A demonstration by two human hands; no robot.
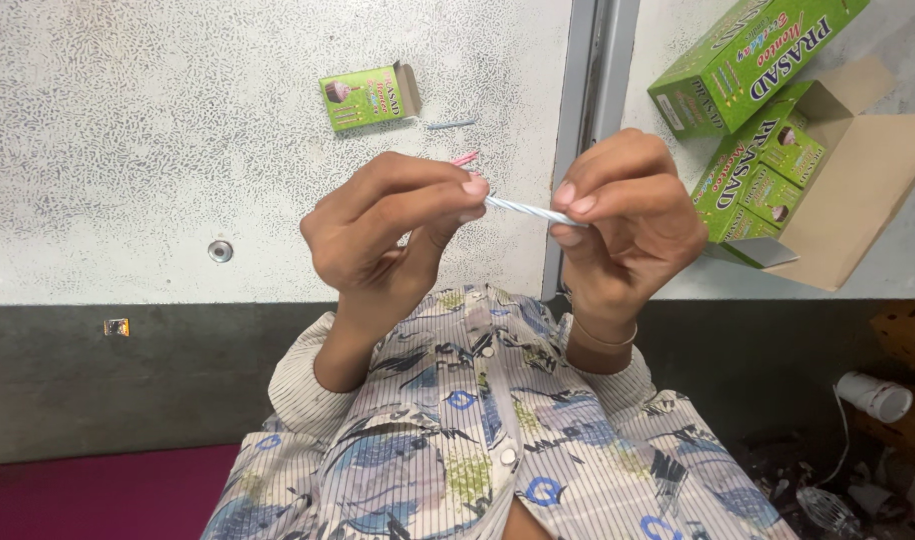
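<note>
My left hand (398, 235) and my right hand (628, 220) are raised in front of my chest. Each pinches one end of a thin candle with white and blue spiral stripes (526, 210), which spans the gap between my fingertips. The tip of a pink candle (466, 158) sticks out above my left hand's fingers. Whether that hand holds the pink candle, I cannot tell. A small green candle box (370, 97) lies open on the speckled white table (128, 150) beyond my hands, with a loose pale blue candle (450, 125) beside it.
At the right, an open brown cardboard carton (858, 190) holds several green boxes, and a larger green box (748, 55) lies above it. A grey metal strip (588, 90) divides the table. A round metal stud (220, 251) sits in the table at the left. Clutter lies on the floor at the lower right.
</note>
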